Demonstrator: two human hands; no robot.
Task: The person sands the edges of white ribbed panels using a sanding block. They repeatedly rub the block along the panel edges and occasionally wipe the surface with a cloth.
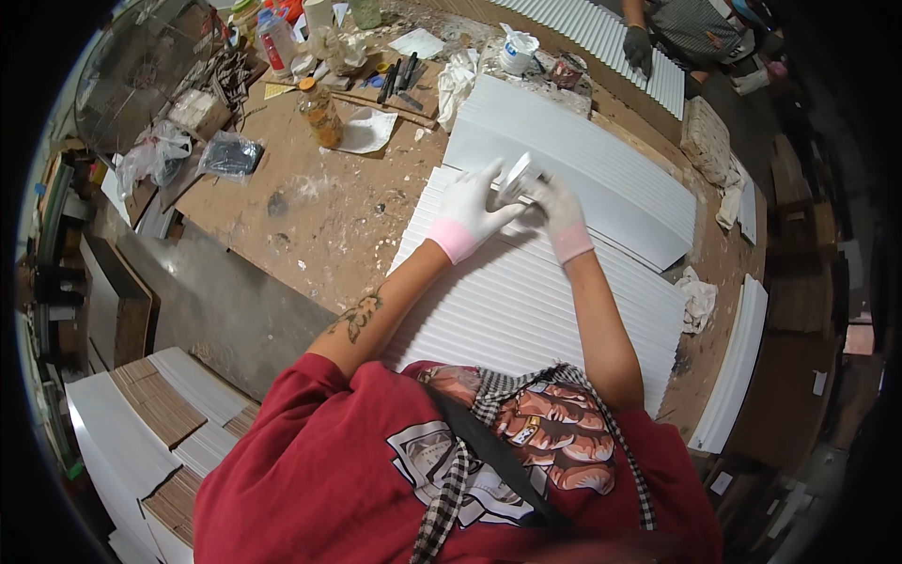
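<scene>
Workbench (pixel 310 216): both gloved hands, left (pixel 470 211), right (pixel 559 207), hold white tub (pixel 520 179) over fluted panel (pixel 536 301).

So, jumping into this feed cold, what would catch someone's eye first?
First the two white-gloved hands at centre frame: the left hand and right hand meet over a small white object, held above a ribbed white panel on the worn brown workbench. Next, the red shirt filling the bottom. At the top right, another person's dark-gloved hand rests on a second ribbed panel.
</scene>
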